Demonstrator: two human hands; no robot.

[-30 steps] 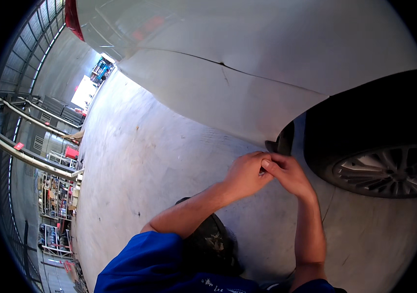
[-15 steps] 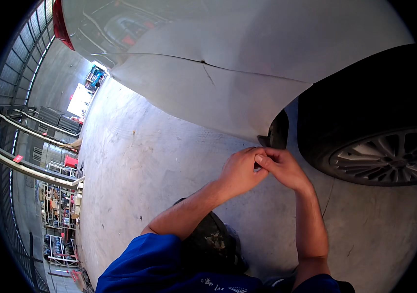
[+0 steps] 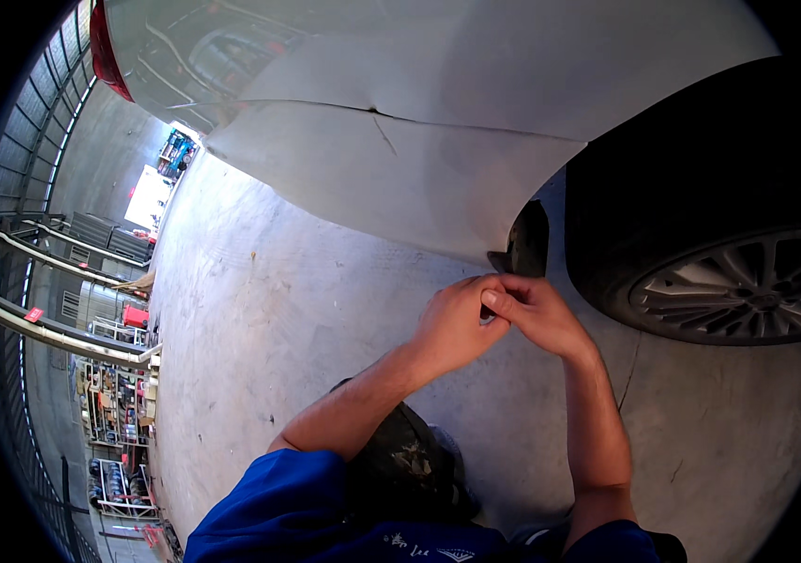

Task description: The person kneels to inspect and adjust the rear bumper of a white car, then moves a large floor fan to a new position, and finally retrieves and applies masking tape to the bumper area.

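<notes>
The left hand [image 3: 457, 319] and the right hand [image 3: 551, 324] are brought together above the concrete floor [image 3: 260, 328], fingers curled in and tips meeting, with the right thumb laid against the left hand. A small dark gap is seen between them; whether anything is pinched there cannot be told, since the fingers hide it.

The dark flap [image 3: 529, 242] is placed just beyond the fingertips, at the lower corner of the pale bumper [image 3: 391, 192] and in front of the wheel [image 3: 738, 291]. Whether it is touched is hard to judge from this angle.

Anything small held between the hands could be dropped onto the floor if the pinch were loosened. Knuckles could be scraped on the flap's edge if the hands were raised carelessly. Above, a dark seam [image 3: 476, 128] is shown along the bumper's top edge — it could be widened by a pull at the corner — and the paint near the scratch [image 3: 385, 134] could be marked further by rubbing.
</notes>
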